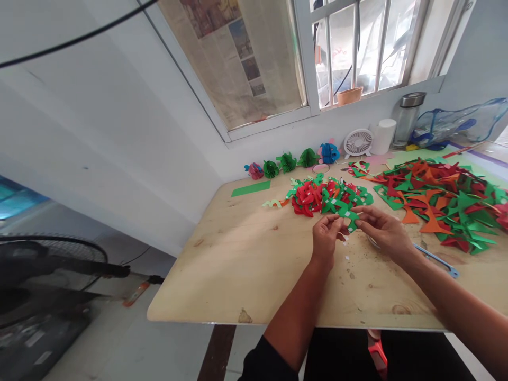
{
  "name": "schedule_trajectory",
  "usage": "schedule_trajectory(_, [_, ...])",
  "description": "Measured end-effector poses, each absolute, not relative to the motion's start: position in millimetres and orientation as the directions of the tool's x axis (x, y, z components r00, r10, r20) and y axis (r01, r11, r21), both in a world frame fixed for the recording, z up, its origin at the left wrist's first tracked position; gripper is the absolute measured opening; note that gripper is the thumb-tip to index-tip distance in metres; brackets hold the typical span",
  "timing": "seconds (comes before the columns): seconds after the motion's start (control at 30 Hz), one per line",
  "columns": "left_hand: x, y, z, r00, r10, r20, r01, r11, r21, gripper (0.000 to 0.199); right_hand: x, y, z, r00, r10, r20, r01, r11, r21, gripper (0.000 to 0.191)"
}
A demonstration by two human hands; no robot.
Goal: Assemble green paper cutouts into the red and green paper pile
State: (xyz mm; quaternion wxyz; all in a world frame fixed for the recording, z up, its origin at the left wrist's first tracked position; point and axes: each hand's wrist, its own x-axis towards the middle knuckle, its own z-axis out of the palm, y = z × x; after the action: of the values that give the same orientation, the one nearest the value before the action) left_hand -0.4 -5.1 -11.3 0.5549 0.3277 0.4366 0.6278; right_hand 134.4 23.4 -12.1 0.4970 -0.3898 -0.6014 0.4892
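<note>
Between my hands, just above the table, is a green paper cutout point(351, 218) with small white squares on it. My right hand point(381, 228) pinches its right edge between thumb and fingers. At its left side, my left hand point(326, 235) is closed, fingertips pressed together on or against the paper. Right behind them lies a heap of red and green paper cutouts point(307, 198) with white spots. A few tiny white scraps point(347, 257) lie on the wood below my hands.
Loose red, green and orange paper scraps point(440, 196) cover the table's right side. A light-blue tool handle point(440, 261) lies under my right forearm. Folded paper figures point(288, 162), a small white fan point(357, 143) and a glass bottle point(408, 120) stand along the wall. A green strip point(251, 189) lies at back left.
</note>
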Motion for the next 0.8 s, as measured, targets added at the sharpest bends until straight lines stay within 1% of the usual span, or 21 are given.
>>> schedule_trajectory(0.1, [-2, -4, -11, -0.189, 0.977, -0.101, -0.475, -0.001, 0.88, 0.032, 134, 22, -12, -0.232, 0.943, 0.238, 0.097, 0.266, -0.959, 0.041])
schedule_trajectory(0.17, [-3, -4, -10, -0.22, 0.97, -0.101, -0.484, -0.018, 0.875, 0.031, 134, 21, -11, -0.238, 0.937, 0.255, 0.171, 0.299, -0.939, 0.04])
schedule_trajectory(0.37, [-3, -2, -11, -0.266, 0.958, -0.104, -0.46, -0.031, 0.887, 0.025, 134, 20, -11, -0.267, 0.918, 0.292, 0.282, 0.364, -0.888, 0.033])
schedule_trajectory(0.5, [-3, -3, -12, -0.331, 0.94, -0.086, -0.395, -0.055, 0.917, 0.021, 133, 18, -8, -0.161, 0.897, 0.412, 0.422, 0.44, -0.793, 0.021])
schedule_trajectory(0.57, [-2, -3, -13, -0.359, 0.931, -0.06, -0.358, -0.078, 0.931, 0.019, 133, 15, -7, -0.172, 0.873, 0.456, 0.482, 0.478, -0.734, 0.016])
schedule_trajectory(0.7, [1, -5, -14, -0.34, 0.94, 0.002, -0.293, -0.108, 0.95, 0.014, 132, 13, -7, -0.292, 0.852, 0.435, 0.519, 0.523, -0.677, 0.014])
schedule_trajectory(0.8, [2, -5, -14, -0.285, 0.959, 0.001, -0.277, -0.083, 0.957, 0.013, 132, 14, -9, -0.295, 0.858, 0.421, 0.535, 0.513, -0.671, 0.016])
